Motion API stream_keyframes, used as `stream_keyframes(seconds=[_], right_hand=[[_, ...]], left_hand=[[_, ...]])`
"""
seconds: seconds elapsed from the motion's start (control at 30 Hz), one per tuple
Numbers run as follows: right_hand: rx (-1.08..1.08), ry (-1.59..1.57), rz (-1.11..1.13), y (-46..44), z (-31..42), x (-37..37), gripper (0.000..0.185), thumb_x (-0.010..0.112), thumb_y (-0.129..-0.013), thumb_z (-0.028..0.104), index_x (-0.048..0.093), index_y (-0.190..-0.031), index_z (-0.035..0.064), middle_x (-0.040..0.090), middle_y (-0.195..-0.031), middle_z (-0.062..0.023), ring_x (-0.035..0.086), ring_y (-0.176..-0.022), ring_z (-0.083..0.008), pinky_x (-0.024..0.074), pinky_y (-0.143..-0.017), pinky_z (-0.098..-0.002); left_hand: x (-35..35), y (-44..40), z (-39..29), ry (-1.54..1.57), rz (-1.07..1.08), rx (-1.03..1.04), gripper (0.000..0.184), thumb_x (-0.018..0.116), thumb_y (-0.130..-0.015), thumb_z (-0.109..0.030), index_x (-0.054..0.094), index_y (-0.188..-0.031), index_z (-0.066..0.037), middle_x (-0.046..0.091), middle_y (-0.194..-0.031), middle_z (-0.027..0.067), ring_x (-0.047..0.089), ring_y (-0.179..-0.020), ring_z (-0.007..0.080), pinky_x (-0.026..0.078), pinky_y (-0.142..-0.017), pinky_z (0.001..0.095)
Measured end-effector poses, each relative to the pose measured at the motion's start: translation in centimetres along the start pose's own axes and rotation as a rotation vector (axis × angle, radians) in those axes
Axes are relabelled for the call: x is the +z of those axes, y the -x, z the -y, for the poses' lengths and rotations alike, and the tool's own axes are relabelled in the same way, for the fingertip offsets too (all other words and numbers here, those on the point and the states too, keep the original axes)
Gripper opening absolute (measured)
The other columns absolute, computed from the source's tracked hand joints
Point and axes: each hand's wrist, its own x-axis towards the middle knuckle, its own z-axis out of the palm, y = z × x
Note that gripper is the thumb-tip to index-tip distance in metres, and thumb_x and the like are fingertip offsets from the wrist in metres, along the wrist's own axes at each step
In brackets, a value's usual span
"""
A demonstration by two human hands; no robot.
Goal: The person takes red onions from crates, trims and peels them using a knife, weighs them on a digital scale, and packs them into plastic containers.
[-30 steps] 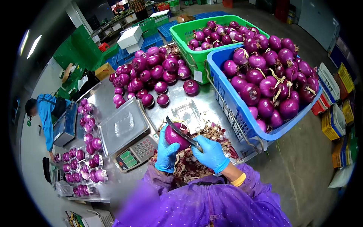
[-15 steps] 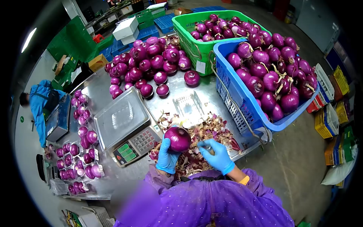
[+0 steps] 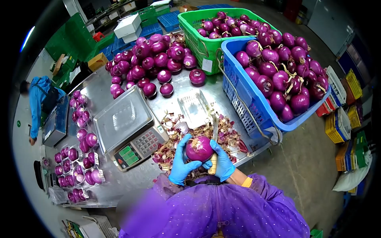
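Observation:
A red onion [image 3: 199, 148] sits in my left hand [image 3: 181, 163], its blue-gloved fingers wrapped round the left side, with the pale, frayed end facing up. My right hand [image 3: 224, 162], gloved in blue too, is closed on a knife [image 3: 214, 133]. The blade points away from me, close along the onion's right side, and the yellowish handle shows below the fingers. Right-hand fingertips reach the onion; whether the blade touches it I cannot tell. Under and beyond both hands lies a heap of dry onion skins [image 3: 228, 137].
A digital scale [image 3: 126, 119] stands on the metal table, left of the skins. Behind it is a pile of onions [image 3: 154, 59]. A blue crate [image 3: 242, 99] and a green crate [image 3: 198, 47] hold onions. Packed onion trays [image 3: 75, 166] line the left. A person in blue [image 3: 41, 99] stands beyond.
The onion has turned so its frayed end shows, and it has shifted slightly right. My right hand has come in beside it, with the knife blade now upright in view.

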Motion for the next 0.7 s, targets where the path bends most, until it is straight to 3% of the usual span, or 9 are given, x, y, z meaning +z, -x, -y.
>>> stream_keyframes(seconds=[0.27, 0.3, 0.33, 0.4, 0.47, 0.5, 0.6, 0.63, 0.7], right_hand=[[-0.154, 0.802, -0.237, 2.1, 0.8, 1.3, 0.056, 0.069, -0.086, 0.03, 0.047, -0.132, 0.0076, 0.061, -0.085, -0.0017, 0.047, -0.048, -0.0052, 0.0415, -0.043, -0.0193], [-0.204, 0.993, -0.298, 2.4, 1.0, 1.0, 0.058, 0.069, -0.086, 0.029, 0.045, -0.134, 0.0066, 0.061, -0.1, -0.0066, 0.044, -0.049, -0.0046, 0.0392, -0.043, -0.0195], [-0.216, 0.943, -0.277, 3.1, 1.7, 1.1, 0.063, 0.071, -0.084, 0.026, 0.042, -0.137, 0.0072, 0.055, -0.121, -0.0134, 0.057, -0.071, -0.009, 0.0474, -0.055, -0.0213], [-0.241, 0.953, -0.186, 3.5, 2.0, 1.3, 0.067, 0.072, -0.084, 0.021, 0.038, -0.14, 0.0062, 0.047, -0.135, -0.015, 0.056, -0.104, -0.0137, 0.0508, -0.074, -0.0244], [-0.448, 1.052, 0.025, 2.4, 0.5, -0.8, 0.068, 0.071, -0.084, 0.018, 0.037, -0.141, 0.0045, 0.046, -0.137, -0.0139, 0.041, -0.127, -0.0162, 0.0469, -0.09, -0.028], [-0.605, 1.336, 0.008, 2.3, 0.6, -1.1, 0.061, 0.069, -0.085, 0.018, 0.041, -0.137, 0.0028, 0.056, -0.126, -0.0096, 0.059, -0.1, -0.0127, 0.0516, -0.073, -0.0237], [-0.138, 0.826, -0.195, 3.3, 1.6, 0.3, 0.05, 0.068, -0.086, 0.018, 0.05, -0.13, 0.0032, 0.064, -0.11, -0.0051, 0.059, -0.063, -0.007, 0.0474, -0.052, -0.0195], [-0.228, 0.749, -0.22, 2.9, 1.1, 0.2, 0.039, 0.067, -0.088, 0.018, 0.057, -0.123, 0.0038, 0.066, -0.099, -0.0015, 0.045, -0.043, -0.0026, 0.038, -0.04, -0.0175], [-0.244, 0.735, -0.227, 2.3, 0.4, -0.5, 0.034, 0.066, -0.088, 0.018, 0.06, -0.118, 0.0038, 0.067, -0.101, -0.004, 0.047, -0.045, -0.0029, 0.0393, -0.042, -0.0174]], left_hand=[[-0.4, 0.9, 2.9, 0.331, -0.13, -0.249, 0.07, 0.071, -0.078, -0.022, 0.037, -0.137, -0.003, 0.051, -0.125, 0.0149, 0.056, -0.111, 0.0258, 0.048, -0.096, 0.0375], [-0.4, 1.0, 2.9, 0.272, -0.12, -0.265, 0.068, 0.072, -0.078, -0.022, 0.039, -0.136, -0.004, 0.052, -0.124, 0.0141, 0.056, -0.111, 0.0249, 0.048, -0.095, 0.037], [-0.6, 0.8, 2.8, 0.212, -0.108, -0.279, 0.066, 0.073, -0.078, -0.022, 0.041, -0.134, -0.004, 0.052, -0.123, 0.0133, 0.056, -0.11, 0.024, 0.048, -0.095, 0.0364], [-1.0, 0.6, 2.5, 0.062, -0.045, -0.328, 0.069, 0.074, -0.077, -0.021, 0.041, -0.136, -0.006, 0.048, -0.13, 0.0121, 0.052, -0.115, 0.0224, 0.044, -0.098, 0.0363], [-0.7, 0.6, 1.9, 0.014, 0.024, -0.321, 0.077, 0.074, -0.077, -0.021, 0.034, -0.141, -0.006, 0.039, -0.138, 0.0125, 0.045, -0.123, 0.023, 0.039, -0.103, 0.0366], [-0.5, 0.8, 1.0, 0.035, 0.033, -0.34, 0.08, 0.074, -0.077, -0.021, 0.031, -0.143, -0.007, 0.037, -0.14, 0.0128, 0.043, -0.125, 0.0232, 0.037, -0.105, 0.0366], [-0.1, 1.4, -0.6, 0.096, 0.042, -0.376, 0.085, 0.074, -0.078, -0.022, 0.025, -0.145, -0.007, 0.033, -0.143, 0.0137, 0.041, -0.128, 0.0241, 0.036, -0.107, 0.037], [-0.2, 1.7, -0.4, 0.112, 0.037, -0.377, 0.085, 0.074, -0.078, -0.022, 0.024, -0.145, -0.007, 0.034, -0.142, 0.0139, 0.042, -0.127, 0.0246, 0.037, -0.106, 0.0371], [-0.4, 2.0, -0.2, 0.233, 0.029, -0.459, 0.085, 0.075, -0.077, -0.022, 0.025, -0.144, -0.007, 0.04, -0.137, 0.0134, 0.049, -0.121, 0.0265, 0.046, -0.099, 0.0391]])
